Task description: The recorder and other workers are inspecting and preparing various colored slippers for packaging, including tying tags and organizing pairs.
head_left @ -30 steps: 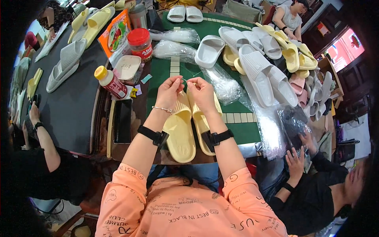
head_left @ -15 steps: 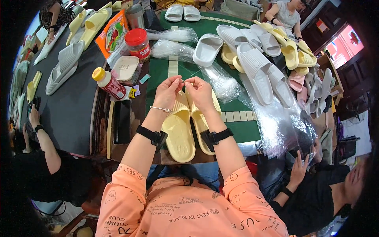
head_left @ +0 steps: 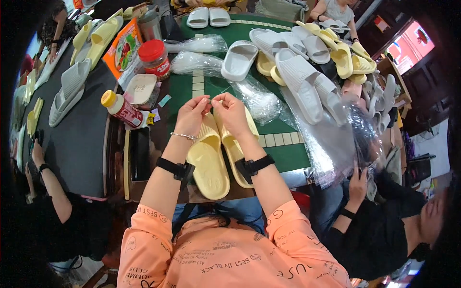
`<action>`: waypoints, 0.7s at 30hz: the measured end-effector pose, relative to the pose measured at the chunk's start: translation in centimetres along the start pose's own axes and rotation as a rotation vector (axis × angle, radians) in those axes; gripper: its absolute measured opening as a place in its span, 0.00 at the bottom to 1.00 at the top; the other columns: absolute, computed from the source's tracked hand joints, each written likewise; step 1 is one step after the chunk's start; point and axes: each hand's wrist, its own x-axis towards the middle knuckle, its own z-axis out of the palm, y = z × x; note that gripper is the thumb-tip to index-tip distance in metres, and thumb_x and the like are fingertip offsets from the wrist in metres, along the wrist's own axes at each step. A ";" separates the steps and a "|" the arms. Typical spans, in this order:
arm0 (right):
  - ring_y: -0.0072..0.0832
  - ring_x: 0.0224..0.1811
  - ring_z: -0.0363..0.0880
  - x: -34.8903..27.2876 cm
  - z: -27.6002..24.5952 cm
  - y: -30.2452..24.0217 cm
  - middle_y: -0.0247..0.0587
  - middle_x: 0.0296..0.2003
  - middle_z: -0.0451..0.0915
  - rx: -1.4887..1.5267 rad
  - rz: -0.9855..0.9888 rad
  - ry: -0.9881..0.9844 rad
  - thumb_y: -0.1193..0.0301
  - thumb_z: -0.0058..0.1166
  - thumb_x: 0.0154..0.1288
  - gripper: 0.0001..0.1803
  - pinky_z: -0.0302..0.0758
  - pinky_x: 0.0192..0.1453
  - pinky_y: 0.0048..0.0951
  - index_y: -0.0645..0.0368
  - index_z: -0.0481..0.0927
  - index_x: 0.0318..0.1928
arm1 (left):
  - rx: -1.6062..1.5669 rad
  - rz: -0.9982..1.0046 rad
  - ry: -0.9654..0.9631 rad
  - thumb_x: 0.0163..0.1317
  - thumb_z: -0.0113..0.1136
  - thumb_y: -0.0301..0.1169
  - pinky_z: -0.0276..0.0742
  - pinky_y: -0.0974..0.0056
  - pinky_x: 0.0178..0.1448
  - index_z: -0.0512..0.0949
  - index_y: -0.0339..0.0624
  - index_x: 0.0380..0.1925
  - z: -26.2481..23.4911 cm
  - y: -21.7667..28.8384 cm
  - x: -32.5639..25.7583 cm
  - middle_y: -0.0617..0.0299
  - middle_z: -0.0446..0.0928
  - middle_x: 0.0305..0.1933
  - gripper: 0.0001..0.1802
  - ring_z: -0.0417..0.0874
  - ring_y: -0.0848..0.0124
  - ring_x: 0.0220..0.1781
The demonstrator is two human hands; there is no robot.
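A pair of pale yellow slippers lies toes away on the table before me, the left slipper (head_left: pixel 209 168) beside the right slipper (head_left: pixel 229 143). Above their toe ends, my left hand (head_left: pixel 192 116) and my right hand (head_left: pixel 231 115) meet with fingertips pinched. Whatever is between them is too small to name; a thin clear strand seems to show near the fingertips. Just beyond my hands lies a bundle of clear thin plastic strands (head_left: pixel 261 103) in a bag, and a second bundle (head_left: pixel 194 63) is farther off. A single grey slipper (head_left: pixel 239 60) rests behind them.
Grey slippers (head_left: pixel 298 84) and yellow slippers (head_left: pixel 342 60) are heaped at the right. Left of my hands stand a yellow-capped bottle (head_left: pixel 126 109), a red-lidded jar (head_left: pixel 154 60) and a white-lidded tub (head_left: pixel 140 89). At right, a co-worker's hand (head_left: pixel 357 185) holds clear plastic bags (head_left: pixel 331 153).
My hands stay pinched together over the slippers. The view has shifted, so the table's things sit farther left. At right, the co-worker's clear plastic has been lifted and moved.
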 end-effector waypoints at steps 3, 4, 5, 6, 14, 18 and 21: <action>0.10 0.20 0.63 0.0 0.3 0.0 0.26 0.18 0.71 0.068 0.013 -0.010 0.74 0.52 0.56 0.04 0.61 0.23 0.15 0.62 0.74 0.29 | -0.023 -0.013 0.007 0.57 0.55 0.28 0.68 0.75 0.35 0.73 0.38 0.35 -0.1 0.0 0.0 0.67 0.73 0.29 0.07 0.72 0.78 0.30; 0.10 0.20 0.63 0.0 0.1 0.0 0.26 0.18 0.71 0.066 0.013 -0.004 0.74 0.52 0.56 0.04 0.61 0.23 0.15 0.62 0.74 0.29 | -0.020 -0.012 0.015 0.57 0.55 0.28 0.68 0.75 0.35 0.73 0.38 0.34 0.0 0.0 0.0 0.66 0.73 0.29 0.07 0.73 0.78 0.30; 0.10 0.20 0.63 0.1 0.1 0.2 0.26 0.19 0.71 0.050 0.012 0.001 0.74 0.52 0.56 0.04 0.60 0.23 0.15 0.62 0.74 0.29 | -0.033 -0.001 -0.002 0.57 0.55 0.28 0.68 0.75 0.35 0.72 0.39 0.33 0.0 0.0 0.0 0.66 0.73 0.29 0.06 0.73 0.78 0.30; 0.10 0.20 0.63 0.1 0.2 0.3 0.26 0.19 0.71 0.035 0.011 0.006 0.74 0.51 0.56 0.04 0.60 0.23 0.16 0.62 0.74 0.29 | -0.031 -0.001 -0.001 0.57 0.55 0.28 0.68 0.75 0.35 0.72 0.39 0.33 0.0 0.0 -0.1 0.66 0.73 0.29 0.06 0.73 0.78 0.30; 0.15 0.24 0.70 0.0 0.2 0.0 0.32 0.23 0.74 0.043 0.007 -0.008 0.74 0.50 0.58 0.06 0.67 0.29 0.17 0.65 0.72 0.31 | 0.015 0.015 -0.012 0.58 0.53 0.30 0.67 0.74 0.38 0.72 0.40 0.34 0.4 0.0 -0.3 0.67 0.73 0.28 0.06 0.71 0.78 0.30; 0.16 0.26 0.72 0.1 -0.2 0.0 0.33 0.24 0.75 0.072 0.033 -0.029 0.74 0.49 0.58 0.05 0.69 0.31 0.18 0.65 0.72 0.31 | 0.005 0.014 -0.036 0.59 0.52 0.30 0.68 0.74 0.38 0.72 0.38 0.33 0.9 0.1 -0.2 0.66 0.73 0.29 0.07 0.72 0.78 0.30; 0.24 0.26 0.75 0.1 -0.2 0.3 0.40 0.24 0.76 0.021 -0.006 0.011 0.71 0.49 0.56 0.08 0.72 0.32 0.24 0.65 0.73 0.31 | 0.118 -0.036 -0.002 0.60 0.50 0.30 0.69 0.74 0.38 0.72 0.37 0.34 1.3 0.2 0.1 0.65 0.73 0.31 0.07 0.73 0.78 0.31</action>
